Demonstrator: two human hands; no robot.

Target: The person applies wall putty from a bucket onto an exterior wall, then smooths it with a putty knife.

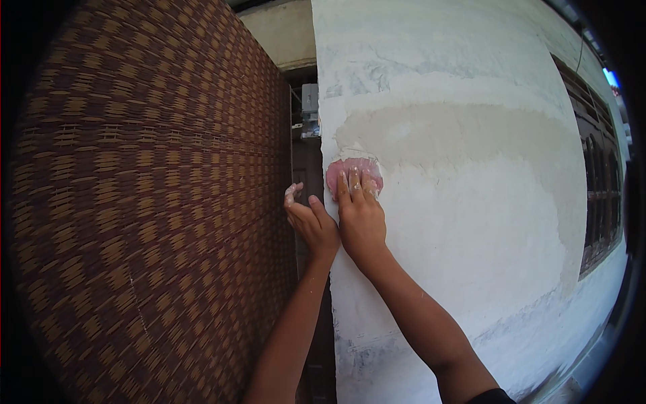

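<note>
My right hand presses a flat pink plastic scraper against the white wall, close to the wall's left edge. Its fingers lie stretched over the scraper, and the thumb is hidden. White putty smears the scraper and my fingertips. Just above it, a ridge of putty clings to the wall. My left hand is raised at the wall's edge, its wrist close beside the right one. Its fingers are apart and loosely bent, with white putty on them and nothing visible in them.
A brown-and-tan woven panel stands along the left. Between it and the wall runs a narrow dark gap, with a grey box farther in. A damp-looking greyish patch crosses the wall. At right is a dark grilled window.
</note>
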